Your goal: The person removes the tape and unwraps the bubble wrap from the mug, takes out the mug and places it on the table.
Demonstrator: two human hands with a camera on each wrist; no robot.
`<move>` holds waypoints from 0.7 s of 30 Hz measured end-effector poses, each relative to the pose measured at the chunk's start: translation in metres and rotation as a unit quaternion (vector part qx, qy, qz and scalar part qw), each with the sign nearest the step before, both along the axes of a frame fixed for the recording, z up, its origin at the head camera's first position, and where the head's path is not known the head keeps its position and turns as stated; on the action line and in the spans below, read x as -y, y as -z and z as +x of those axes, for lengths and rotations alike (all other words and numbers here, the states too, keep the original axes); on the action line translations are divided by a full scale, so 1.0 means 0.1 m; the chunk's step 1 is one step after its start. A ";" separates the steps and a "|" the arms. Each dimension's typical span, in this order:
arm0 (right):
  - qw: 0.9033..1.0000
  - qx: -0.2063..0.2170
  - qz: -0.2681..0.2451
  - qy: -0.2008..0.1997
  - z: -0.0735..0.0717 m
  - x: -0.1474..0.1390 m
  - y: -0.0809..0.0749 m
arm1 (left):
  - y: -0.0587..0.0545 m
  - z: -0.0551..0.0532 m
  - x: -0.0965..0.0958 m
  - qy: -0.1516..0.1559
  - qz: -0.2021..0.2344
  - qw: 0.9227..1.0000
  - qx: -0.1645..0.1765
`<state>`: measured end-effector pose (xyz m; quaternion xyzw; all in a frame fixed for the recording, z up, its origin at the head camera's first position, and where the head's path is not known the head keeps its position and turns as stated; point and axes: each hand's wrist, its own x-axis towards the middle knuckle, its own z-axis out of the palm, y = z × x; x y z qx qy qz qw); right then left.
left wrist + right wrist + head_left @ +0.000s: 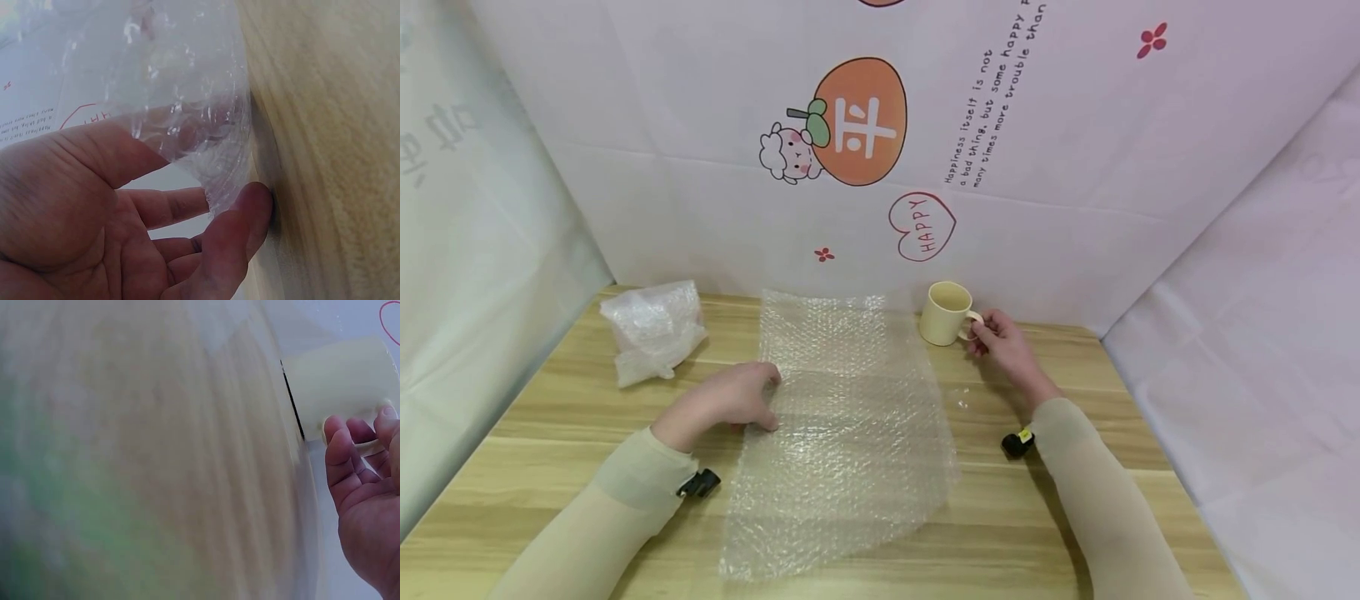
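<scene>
A sheet of bubble wrap (850,433) lies spread over the middle of the wooden table. My left hand (741,396) is at its left edge, thumb and fingers apart. In the left wrist view, the edge of the wrap (187,62) hangs between the thumb and fingers of that hand (125,206) and overlaps the thumb's end. A pale yellow mug (942,317) stands upright near the wrap's far right corner, close to the back wall. My right hand (1007,350) pinches its handle, seen also in the right wrist view, where fingers and thumb close round the mug's (344,387) handle.
A bundle wrapped in bubble wrap (655,329) sits at the table's back left. White printed cloth (1060,225) rises behind the table, with more cloth at both sides. A small clear scrap (962,398) lies right of the sheet.
</scene>
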<state>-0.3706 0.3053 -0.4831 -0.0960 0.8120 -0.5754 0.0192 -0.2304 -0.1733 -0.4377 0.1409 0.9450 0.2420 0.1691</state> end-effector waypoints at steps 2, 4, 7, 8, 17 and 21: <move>1.000 0.003 -0.007 -0.001 0.00 0.00 0.02 | 0.00 0.00 0.00 0.001 -0.001 1.000 -0.002; 1.000 0.007 -0.014 0.004 -0.01 0.00 0.04 | 0.00 0.00 0.00 0.002 -0.001 1.000 -0.004; 1.000 0.002 -0.001 0.012 -0.01 0.01 0.05 | 0.00 0.00 0.00 0.000 0.000 1.000 -0.004; 1.000 -0.003 0.013 0.018 0.00 0.01 0.04 | 0.00 0.01 0.00 0.000 0.000 1.000 -0.005; 0.982 -0.078 0.142 0.101 0.27 0.09 -0.20 | 0.01 0.02 0.00 -0.002 0.009 1.000 0.003; 0.981 -0.055 0.180 0.054 0.50 0.27 -0.31 | 0.00 0.02 0.00 -0.002 0.009 1.000 0.004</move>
